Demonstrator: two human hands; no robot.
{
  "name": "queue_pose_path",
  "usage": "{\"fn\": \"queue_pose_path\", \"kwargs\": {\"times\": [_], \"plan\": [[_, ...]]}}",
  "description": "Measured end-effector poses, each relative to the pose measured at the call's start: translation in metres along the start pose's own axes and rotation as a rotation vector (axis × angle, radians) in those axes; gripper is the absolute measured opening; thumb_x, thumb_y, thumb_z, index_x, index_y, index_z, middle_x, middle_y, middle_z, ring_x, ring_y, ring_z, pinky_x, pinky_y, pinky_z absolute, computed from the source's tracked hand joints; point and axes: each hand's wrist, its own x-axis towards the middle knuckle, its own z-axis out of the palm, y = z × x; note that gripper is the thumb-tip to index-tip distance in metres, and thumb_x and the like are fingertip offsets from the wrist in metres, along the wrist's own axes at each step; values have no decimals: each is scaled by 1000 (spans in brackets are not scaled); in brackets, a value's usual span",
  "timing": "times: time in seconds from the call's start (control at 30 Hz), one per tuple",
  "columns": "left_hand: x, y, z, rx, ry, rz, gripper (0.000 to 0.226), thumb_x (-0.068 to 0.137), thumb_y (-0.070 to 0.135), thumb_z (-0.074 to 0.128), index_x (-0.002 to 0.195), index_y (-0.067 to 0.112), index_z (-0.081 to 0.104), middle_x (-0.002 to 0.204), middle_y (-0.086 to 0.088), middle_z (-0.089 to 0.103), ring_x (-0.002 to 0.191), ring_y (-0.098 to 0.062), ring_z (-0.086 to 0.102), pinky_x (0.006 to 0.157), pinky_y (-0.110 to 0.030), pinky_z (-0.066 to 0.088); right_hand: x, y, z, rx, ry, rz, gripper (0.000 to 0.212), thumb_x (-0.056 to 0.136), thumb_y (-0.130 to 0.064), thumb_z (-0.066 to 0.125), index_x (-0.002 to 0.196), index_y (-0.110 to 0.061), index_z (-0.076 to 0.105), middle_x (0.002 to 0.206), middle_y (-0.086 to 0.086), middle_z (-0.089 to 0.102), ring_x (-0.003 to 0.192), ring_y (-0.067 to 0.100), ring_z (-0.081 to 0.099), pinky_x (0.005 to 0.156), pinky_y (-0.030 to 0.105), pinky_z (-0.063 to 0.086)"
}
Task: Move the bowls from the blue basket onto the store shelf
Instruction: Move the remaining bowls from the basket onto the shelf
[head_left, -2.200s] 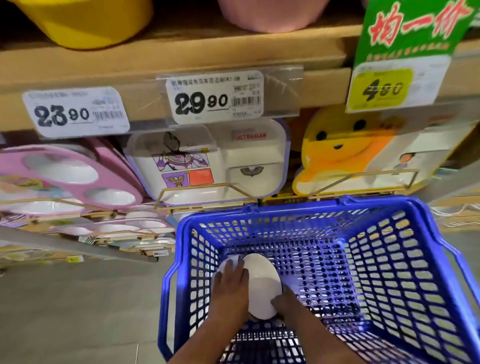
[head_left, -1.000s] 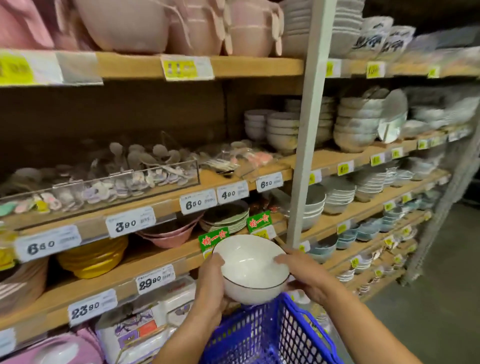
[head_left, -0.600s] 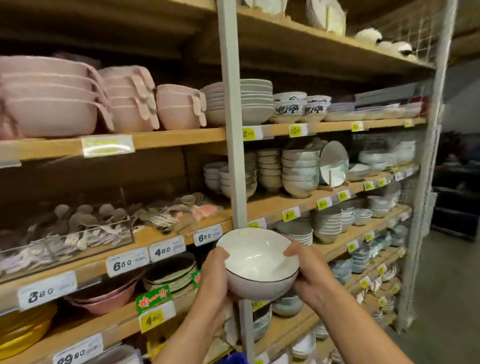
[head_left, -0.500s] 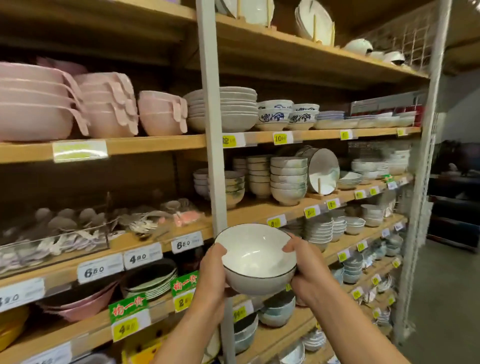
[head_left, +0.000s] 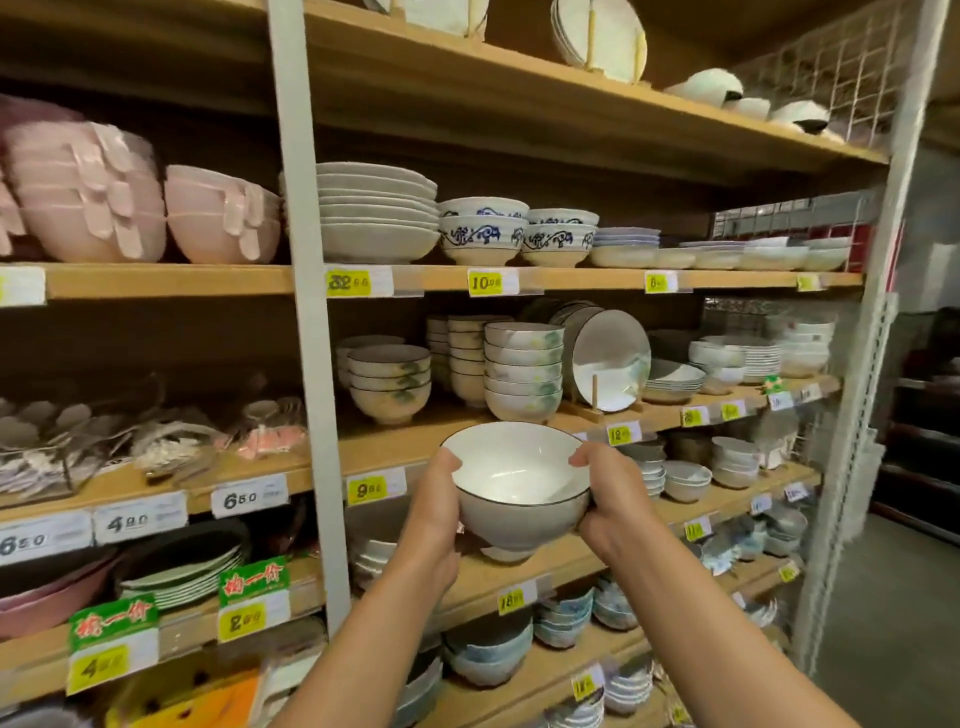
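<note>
The bowl (head_left: 517, 480) now sits higher against the shelf (head_left: 395, 441) than half a second ago. Left hand (head_left: 434, 512) and right hand (head_left: 610, 506) clasp its sides, upright, before bare board beside bowl stacks (head_left: 522, 371).

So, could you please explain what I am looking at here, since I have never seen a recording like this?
There is no machine: a person wears a wide-angle camera on the head, so the one picture looks forward and down at the person's own arms. The left hand and right hand grip opposite sides of a white bowl with a dark rim, held upright in the air before the store shelf. On that wooden shelf stand stacks of similar bowls and a plate propped on a stand. Yellow price tags line the shelf edges. The blue basket is out of view.
</note>
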Motion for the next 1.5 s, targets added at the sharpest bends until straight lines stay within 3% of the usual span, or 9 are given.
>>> {"fn": "queue_pose_path", "kwargs": {"times": [0.23, 0.4, 0.53, 0.77, 1.0, 1.1, 1.27, 1.4, 1.5], "plan": [[70, 7, 14, -17, 32, 60, 16, 93, 33, 43, 89, 24, 55, 96, -10, 65, 87, -29, 62, 67, -41, 55, 74, -4, 24, 28, -72, 29, 28, 79, 1, 43, 100, -8, 59, 100, 15, 64, 89, 33, 58, 77, 39, 50], [129, 15, 9, -3, 85, 146, 19, 97, 34, 38, 90, 27, 55, 92, -2, 66, 85, -22, 62, 60, -32, 55, 132, -2, 63, 17, -131, 79, 18, 79, 1, 44, 88, -7, 57, 91, 15, 64, 75, 31, 58, 67, 36, 50], [170, 21, -1, -2, 132, 174, 20, 96, 33, 40, 102, 28, 57, 97, -1, 65, 91, -23, 60, 77, -38, 51, 174, 7, 93, -2, -193, 68, 17, 80, 4, 43, 83, -5, 56, 84, 15, 61, 68, 30, 55, 54, 29, 45], [207, 17, -20, -2, 235, 150, 21, 93, 29, 40, 101, 28, 59, 109, -6, 67, 105, -29, 61, 98, -51, 50, 231, 35, 130, -57, -303, 150, 20, 78, 2, 46, 91, -7, 57, 94, 16, 63, 80, 33, 58, 62, 33, 49], [225, 18, -34, 76, 286, 116, 16, 91, 26, 48, 105, 26, 57, 108, -3, 67, 103, -22, 63, 79, -35, 55, 271, 36, 148, -83, -476, 210, 21, 75, 6, 42, 84, 1, 61, 78, 18, 67, 76, 34, 61, 73, 39, 52], [232, 31, -40, 49, 255, 112, 22, 88, 17, 51, 106, 20, 64, 94, 1, 76, 100, -20, 65, 72, -33, 56, 281, 33, 153, -106, -541, 243, 19, 78, 8, 41, 77, -7, 53, 77, 15, 60, 75, 32, 58, 74, 40, 51], [240, 37, -38, 95, 328, 135, 30, 82, 14, 49, 104, 16, 70, 99, -6, 76, 101, -28, 66, 83, -38, 55, 285, 37, 154, -59, -675, 267, 23, 84, -3, 44, 65, -14, 48, 69, 10, 60, 73, 26, 57, 73, 34, 47], [241, 32, -37, 106, 340, 193, 36, 82, 11, 44, 106, 16, 70, 99, -4, 76, 97, -24, 68, 76, -34, 55, 275, 53, 140, -70, -579, 10, 9, 78, -19, 56, 84, -20, 63, 79, -3, 65, 79, 15, 58, 68, 31, 44], [240, 29, -31, 125, 406, 233, 37, 84, 12, 40, 108, 19, 67, 104, -5, 73, 100, -25, 65, 85, -38, 54, 267, 63, 139, -189, -572, -124, 49, 75, -22, 56, 124, -29, 56, 111, -5, 64, 102, 15, 60, 79, 32, 49]]}}
